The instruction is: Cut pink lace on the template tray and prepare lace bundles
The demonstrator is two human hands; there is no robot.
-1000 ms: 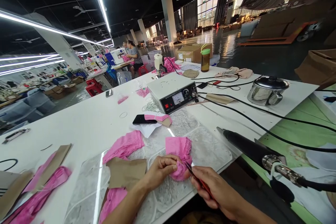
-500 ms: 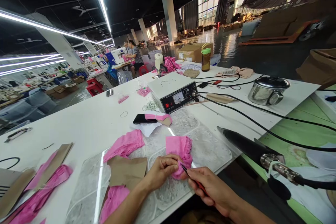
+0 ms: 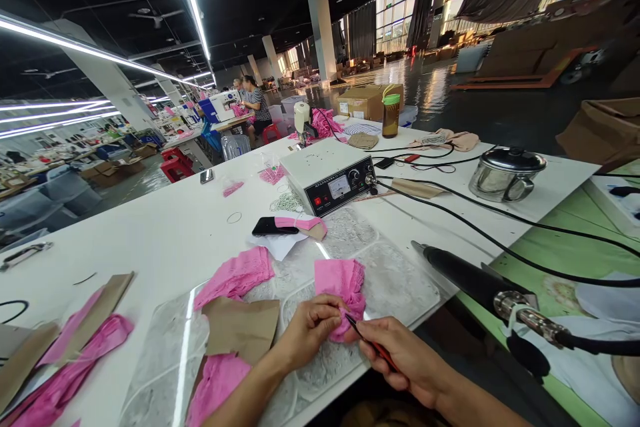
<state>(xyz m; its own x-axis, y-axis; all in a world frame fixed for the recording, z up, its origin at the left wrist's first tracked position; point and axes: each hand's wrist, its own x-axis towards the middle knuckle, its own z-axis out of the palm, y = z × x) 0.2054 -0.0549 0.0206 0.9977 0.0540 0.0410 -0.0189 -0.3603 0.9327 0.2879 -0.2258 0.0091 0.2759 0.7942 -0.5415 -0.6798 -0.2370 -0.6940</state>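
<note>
A piece of pink fabric (image 3: 340, 278) lies on the clear mat (image 3: 400, 273) in front of me. My left hand (image 3: 311, 327) pinches the fabric's lower end between thumb and fingers. In my right hand (image 3: 397, 353) is a slim tool (image 3: 381, 352) with red handles and a dark tip, and the tip touches the fabric beside my left fingertips. Left of my hands are another pink piece (image 3: 239, 272), a brown paper piece (image 3: 243, 328) and more pink fabric (image 3: 220, 383) under the paper.
A control box (image 3: 327, 177) stands behind the mat, with a black phone (image 3: 275, 227) near it. To the right, a black handheld device (image 3: 460, 277) points inward, cables run across the table, and a steel pot (image 3: 507, 177) sits beyond. A bottle (image 3: 391, 117) stands at the back.
The view has shifted very slightly. Both hands keep almost the same pose at the pink fabric.
</note>
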